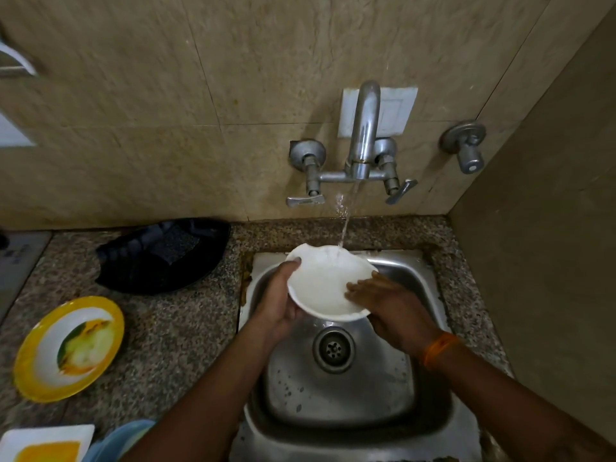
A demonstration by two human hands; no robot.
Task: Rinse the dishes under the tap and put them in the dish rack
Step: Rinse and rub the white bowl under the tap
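Note:
A white bowl [325, 278] is held tilted over the steel sink [336, 391], and water from the tap [363, 128] falls onto its far rim. My left hand [280, 298] grips the bowl's left edge, thumb over the rim and fingers underneath. My right hand [383, 301] lies with straight fingers on the inside of the bowl at its right side. A black dish rack [160, 255] sits on the counter to the left of the sink, with a dark scouring pad in it.
A yellow-rimmed plate [66, 348] lies on the granite counter at the left. A white square plate [43, 443] and a blue item [116, 441] sit at the bottom left edge. A separate wall valve [466, 145] is at the right. A side wall closes the right.

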